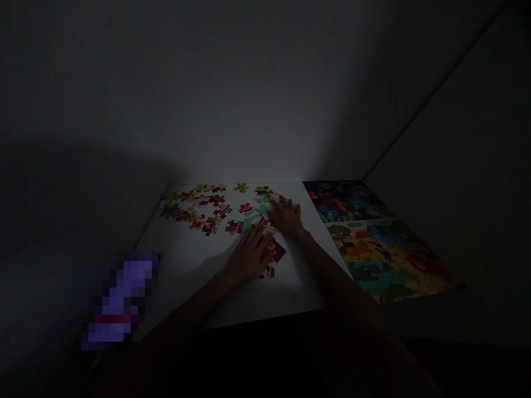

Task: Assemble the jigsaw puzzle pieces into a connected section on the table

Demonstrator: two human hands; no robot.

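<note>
Both my hands rest on jigsaw pieces spread over a white table, in dim light. My left hand [249, 251] lies palm down with its fingers stretched out over some pieces near the middle. Beyond it and to the right, my right hand [287, 217] lies flat with its fingers apart, at the edge of the pale green puzzle pieces [260, 211]. A brown puzzle piece [280, 252] shows just right of my left hand. More loose jigsaw pieces [182, 211] lie in a cluster toward the back left. What lies under my palms is hidden.
On the right are two pictures, a dark blue one [346, 199] and a yellow one with animals [384, 254]. A blurred purple-lit object [124, 301] stands at the table's left edge. White walls [249, 110] rise behind and at the sides of the table [174, 276].
</note>
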